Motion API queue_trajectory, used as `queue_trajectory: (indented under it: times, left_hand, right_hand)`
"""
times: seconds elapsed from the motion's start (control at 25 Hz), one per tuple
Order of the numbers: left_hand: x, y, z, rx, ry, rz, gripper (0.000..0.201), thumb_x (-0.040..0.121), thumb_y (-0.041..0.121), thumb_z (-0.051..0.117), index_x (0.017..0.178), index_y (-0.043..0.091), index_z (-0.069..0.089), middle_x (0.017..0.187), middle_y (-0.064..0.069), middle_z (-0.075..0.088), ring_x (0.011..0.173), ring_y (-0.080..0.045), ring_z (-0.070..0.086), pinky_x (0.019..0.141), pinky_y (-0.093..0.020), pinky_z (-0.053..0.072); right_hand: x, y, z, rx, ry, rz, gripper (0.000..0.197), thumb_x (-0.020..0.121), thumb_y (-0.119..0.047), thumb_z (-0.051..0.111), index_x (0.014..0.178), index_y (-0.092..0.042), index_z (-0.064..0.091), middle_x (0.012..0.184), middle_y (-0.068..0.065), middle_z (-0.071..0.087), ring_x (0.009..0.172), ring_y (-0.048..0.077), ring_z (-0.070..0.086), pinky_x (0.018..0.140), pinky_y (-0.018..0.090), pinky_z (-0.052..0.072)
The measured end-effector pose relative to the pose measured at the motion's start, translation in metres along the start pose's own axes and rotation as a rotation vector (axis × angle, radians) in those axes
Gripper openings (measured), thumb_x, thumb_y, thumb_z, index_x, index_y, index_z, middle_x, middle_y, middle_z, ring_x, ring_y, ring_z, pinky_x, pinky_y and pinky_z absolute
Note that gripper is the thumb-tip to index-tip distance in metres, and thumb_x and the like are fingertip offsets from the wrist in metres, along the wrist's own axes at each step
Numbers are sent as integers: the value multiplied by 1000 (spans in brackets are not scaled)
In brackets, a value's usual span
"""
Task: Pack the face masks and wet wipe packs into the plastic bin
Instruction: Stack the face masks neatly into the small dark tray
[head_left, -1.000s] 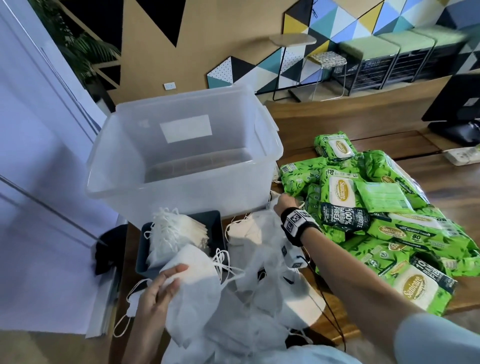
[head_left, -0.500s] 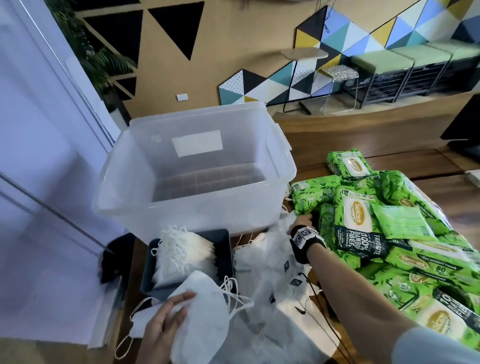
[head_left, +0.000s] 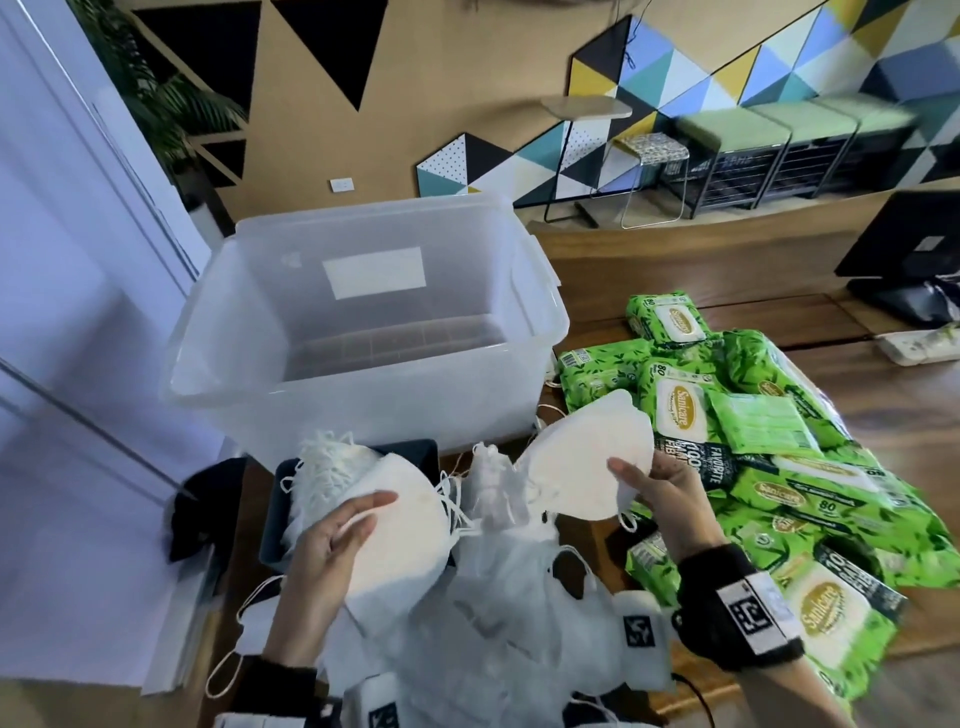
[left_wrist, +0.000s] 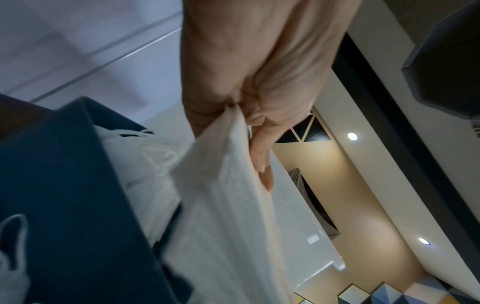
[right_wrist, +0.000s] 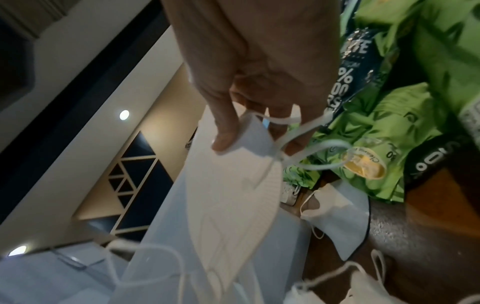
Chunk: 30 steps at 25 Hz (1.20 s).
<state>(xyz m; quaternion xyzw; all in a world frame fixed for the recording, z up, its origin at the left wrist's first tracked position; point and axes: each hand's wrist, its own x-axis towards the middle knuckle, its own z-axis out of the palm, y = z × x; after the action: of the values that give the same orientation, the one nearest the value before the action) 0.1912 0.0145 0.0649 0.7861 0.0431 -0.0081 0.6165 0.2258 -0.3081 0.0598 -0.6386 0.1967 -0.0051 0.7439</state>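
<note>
A clear plastic bin (head_left: 363, 384) stands on the table's far left with nothing in it. My left hand (head_left: 332, 540) (left_wrist: 254, 127) holds a small stack of folded white face masks (head_left: 400, 540) (left_wrist: 228, 205) in front of the bin. My right hand (head_left: 660, 483) (right_wrist: 249, 115) pinches one white mask (head_left: 587, 467) (right_wrist: 233, 201) by its edge, lifted to the right of the stack. More loose masks (head_left: 519, 613) lie in a heap at the near edge. Green wet wipe packs (head_left: 769, 467) are piled on the right.
A dark tray (head_left: 415, 452) with bundled masks (head_left: 327, 467) sits just before the bin. A black monitor (head_left: 904, 249) and a white power strip (head_left: 919, 345) are at the far right. The wooden table (head_left: 883, 395) shows beyond the packs.
My right hand came back from the gap between bin and wipe packs and now holds up one mask. The left hand's stack has risen slightly. The head view shifted nearer.
</note>
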Motion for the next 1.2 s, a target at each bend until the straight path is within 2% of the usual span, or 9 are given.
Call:
queue_trajectory:
  times: [0.24, 0.36, 0.48, 0.64, 0.72, 0.84, 1.0, 1.08, 1.2]
  left_hand:
    - [11, 18, 9, 37, -8, 51, 27, 93, 3, 53, 96, 22, 72, 101, 17, 71, 100, 13, 57, 82, 1, 36]
    - [11, 23, 10, 60, -14, 69, 32, 93, 4, 52, 84, 28, 72, 92, 21, 71, 88, 8, 59, 75, -3, 37]
    - [8, 26, 15, 25, 5, 75, 30, 92, 4, 53, 84, 30, 66, 83, 24, 65, 68, 7, 51, 65, -7, 36]
    - [0, 30, 36, -19, -73, 64, 23, 93, 5, 54, 95, 24, 66, 98, 15, 68, 86, 8, 57, 72, -6, 39]
    - [-4, 35, 50, -117, -131, 37, 19, 94, 10, 54, 102, 23, 64, 102, 15, 69, 94, 8, 58, 77, -6, 41]
    - [-12, 37, 59, -314, -103, -57, 21, 99, 18, 46, 103, 25, 64, 99, 17, 72, 95, 5, 63, 81, -14, 45]
    - [-19, 28, 54, -332, -154, -41, 47, 82, 55, 58, 122, 32, 60, 128, 7, 61, 122, -10, 54, 103, -35, 41]
    - [-17, 28, 53, -248, -131, 7, 45, 88, 40, 61, 132, 37, 48, 137, 19, 50, 125, 5, 45, 104, -21, 39]
    - [-16, 28, 51, -187, -115, 81, 49, 93, 12, 52, 133, 38, 41, 135, 31, 42, 119, 23, 38, 97, -2, 34]
  right_hand:
    - [-10, -8, -16, 18, -81, 74, 57, 48, -57, 81, 85, -14, 75, 86, 0, 72, 76, 12, 65, 74, 27, 48]
    - [-18, -16, -20, -10, -37, 37, 23, 82, -33, 63, 92, -13, 70, 90, 5, 70, 76, 14, 66, 69, 27, 49]
    - [-37, -33, -23, -32, 102, -164, 16, 91, -21, 52, 86, -14, 65, 83, 3, 65, 78, 18, 58, 69, 27, 46]
    - [-59, -56, 16, -83, -163, -248, 15, 87, -24, 60, 86, -10, 64, 64, -7, 62, 59, 7, 54, 52, 19, 42]
    - [-59, -49, 47, -270, -265, -294, 21, 88, -23, 62, 70, -14, 59, 56, -9, 50, 53, 4, 43, 50, 17, 33]
    - [-49, -27, 78, -667, -262, -389, 32, 88, -32, 62, 62, -22, 47, 53, -5, 31, 46, 8, 28, 45, 21, 21]
    - [-48, -23, 89, -710, -210, -388, 27, 87, -30, 63, 63, -25, 53, 46, -2, 25, 43, 11, 36, 44, 21, 25]
    - [-51, -19, 98, -738, -182, -409, 17, 89, -30, 60, 85, -14, 66, 46, -5, 28, 42, 9, 40, 44, 19, 29]
    - [-54, -11, 111, -803, -202, -411, 27, 92, -31, 55, 104, -8, 61, 56, -3, 49, 49, 5, 49, 49, 19, 35]
